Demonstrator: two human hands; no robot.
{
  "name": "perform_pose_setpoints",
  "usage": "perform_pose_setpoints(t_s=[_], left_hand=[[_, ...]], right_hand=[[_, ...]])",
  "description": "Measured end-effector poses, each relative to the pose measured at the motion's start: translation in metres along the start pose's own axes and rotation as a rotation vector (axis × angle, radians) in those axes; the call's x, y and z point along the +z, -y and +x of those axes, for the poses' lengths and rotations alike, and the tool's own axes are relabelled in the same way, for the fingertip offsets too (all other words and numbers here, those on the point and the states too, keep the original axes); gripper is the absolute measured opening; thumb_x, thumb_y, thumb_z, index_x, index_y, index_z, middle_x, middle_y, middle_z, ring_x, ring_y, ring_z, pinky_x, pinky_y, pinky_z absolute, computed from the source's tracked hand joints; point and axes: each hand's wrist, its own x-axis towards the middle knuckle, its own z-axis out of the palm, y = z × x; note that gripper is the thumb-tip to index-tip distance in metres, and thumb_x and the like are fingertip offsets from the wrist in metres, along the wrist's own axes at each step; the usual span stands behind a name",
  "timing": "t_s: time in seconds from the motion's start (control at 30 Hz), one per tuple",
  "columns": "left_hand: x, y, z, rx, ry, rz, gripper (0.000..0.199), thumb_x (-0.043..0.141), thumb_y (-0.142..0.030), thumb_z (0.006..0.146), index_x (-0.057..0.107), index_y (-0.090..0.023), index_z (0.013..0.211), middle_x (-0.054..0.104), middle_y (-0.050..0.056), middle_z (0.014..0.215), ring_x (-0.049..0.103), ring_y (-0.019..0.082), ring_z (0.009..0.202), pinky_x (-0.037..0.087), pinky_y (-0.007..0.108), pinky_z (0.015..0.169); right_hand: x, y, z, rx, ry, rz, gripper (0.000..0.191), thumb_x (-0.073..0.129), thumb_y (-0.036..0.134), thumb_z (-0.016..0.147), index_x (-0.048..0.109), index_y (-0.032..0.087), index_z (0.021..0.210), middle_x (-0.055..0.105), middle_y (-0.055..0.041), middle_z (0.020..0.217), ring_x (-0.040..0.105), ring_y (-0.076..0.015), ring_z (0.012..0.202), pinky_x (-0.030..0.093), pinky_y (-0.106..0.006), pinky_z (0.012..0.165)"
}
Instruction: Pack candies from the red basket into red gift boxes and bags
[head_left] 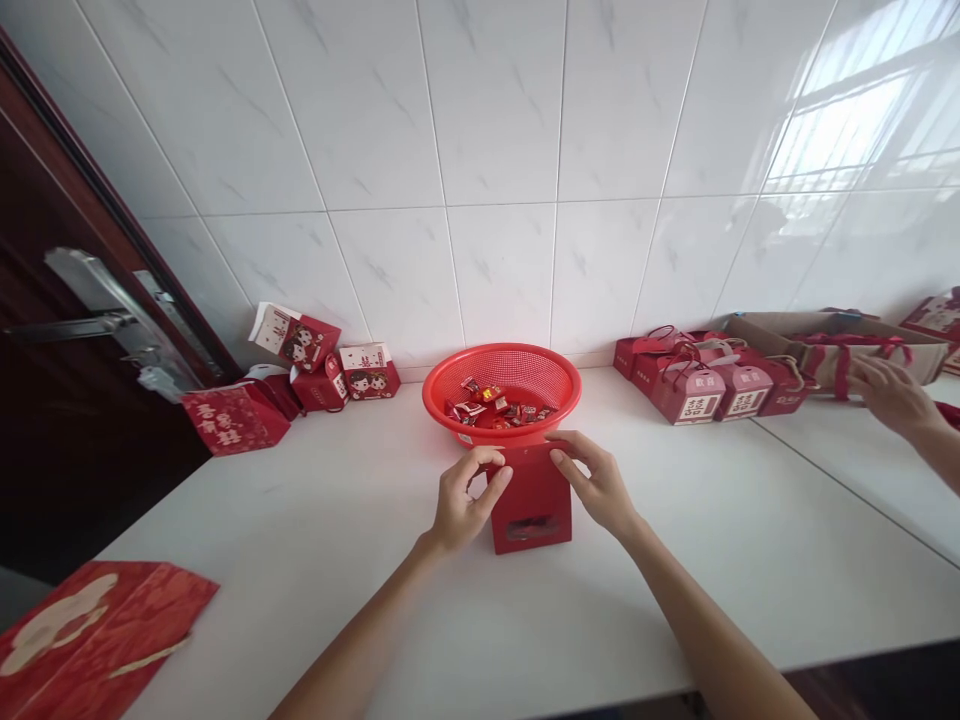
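Observation:
A small red gift box (531, 500) with a clear window low on its front stands upright on the white table. My left hand (466, 497) pinches its top left edge between thumb and fingers. On the top right corner, my right hand (598, 482) grips the same edge, thumb on the near face. Just behind the box sits a red plastic basket (501, 358) with wrapped candies (501, 404) in its bottom. The inside of the box is mostly hidden; something dark shows through the window.
Several red boxes (694, 385) with handles stand right of the basket, beside a cardboard box (922, 358) with red ribbons. Another person's hand (889, 395) reaches there. More red boxes (307, 375) lie left by the door (82, 400). A red bag (97, 635) lies front left.

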Motion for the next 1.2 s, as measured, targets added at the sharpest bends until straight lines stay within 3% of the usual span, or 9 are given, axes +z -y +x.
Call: perform_pose_setpoints(t_s=[0.1,0.23,0.4,0.53,0.7,0.97,1.1,1.2], left_hand=[[0.001,-0.001,-0.001,0.03,-0.002,-0.013,0.014,0.06,-0.033,0.09,0.06,-0.02,0.084,0.067,0.002,0.08,0.06,0.013,0.068,0.051,0.024,0.067],[0.003,-0.001,-0.003,-0.01,-0.028,-0.036,0.014,0.061,-0.034,0.089,0.057,-0.021,0.091,0.068,0.002,0.086,0.064,0.013,0.073,0.053,0.024,0.068],[0.004,-0.001,-0.005,-0.125,-0.029,-0.12,0.038,0.063,-0.035,0.089,0.048,-0.022,0.121,0.07,0.003,0.092,0.069,0.016,0.081,0.056,0.029,0.077],[0.002,0.002,-0.004,-0.162,0.004,-0.153,0.048,0.064,-0.034,0.088,0.044,-0.022,0.13,0.071,0.005,0.098,0.071,0.019,0.091,0.057,0.035,0.086],[0.0,0.012,-0.003,-0.137,0.006,-0.164,0.042,0.063,-0.033,0.089,0.05,-0.021,0.127,0.07,0.01,0.113,0.069,0.023,0.106,0.056,0.041,0.094],[0.0,0.028,-0.005,-0.155,-0.008,-0.048,0.023,0.06,-0.032,0.089,0.062,-0.019,0.107,0.073,0.008,0.099,0.071,0.02,0.087,0.06,0.035,0.082],[0.002,0.036,-0.009,-0.067,0.007,0.047,0.014,0.059,-0.029,0.089,0.067,-0.019,0.097,0.073,0.004,0.088,0.07,0.017,0.079,0.059,0.03,0.076],[0.004,0.04,-0.011,-0.016,0.064,0.078,0.012,0.058,-0.027,0.09,0.068,-0.02,0.09,0.072,0.002,0.081,0.069,0.016,0.073,0.058,0.027,0.072]], right_hand=[[-0.002,0.0,0.0,-0.003,0.017,-0.027,0.026,0.056,0.044,0.094,0.068,0.026,0.109,0.074,-0.0041,0.101,0.07,-0.0222,0.091,0.057,-0.038,0.087],[-0.006,0.001,0.0,-0.019,0.057,-0.031,0.024,0.056,0.043,0.095,0.068,0.023,0.1,0.074,-0.0041,0.097,0.069,-0.0204,0.087,0.057,-0.035,0.083],[-0.009,0.006,0.001,-0.026,0.11,-0.03,0.025,0.055,0.043,0.095,0.068,0.022,0.091,0.073,-0.0034,0.087,0.068,-0.0181,0.08,0.057,-0.031,0.077],[-0.015,0.009,0.002,-0.041,0.061,-0.064,0.024,0.057,0.042,0.094,0.068,0.022,0.089,0.073,-0.0028,0.084,0.067,-0.0175,0.076,0.056,-0.029,0.075],[-0.049,0.009,0.007,-0.013,-0.154,-0.104,0.025,0.062,0.045,0.09,0.068,0.021,0.086,0.072,-0.0035,0.083,0.067,-0.0182,0.076,0.055,-0.028,0.071],[-0.156,-0.023,0.011,0.071,-0.813,-0.26,0.04,0.072,0.054,0.071,0.07,0.017,0.086,0.069,-0.0057,0.078,0.063,-0.0194,0.069,0.051,-0.033,0.066],[-0.203,-0.024,0.005,0.156,-1.007,-0.58,0.036,0.066,0.045,0.071,0.074,0.014,0.087,0.066,-0.0091,0.07,0.055,-0.0207,0.069,0.046,-0.035,0.07],[-0.231,-0.027,0.001,0.358,-1.099,-0.831,0.035,0.063,0.033,0.072,0.077,0.01,0.094,0.056,-0.0054,0.058,0.048,-0.0203,0.064,0.04,-0.034,0.069]])
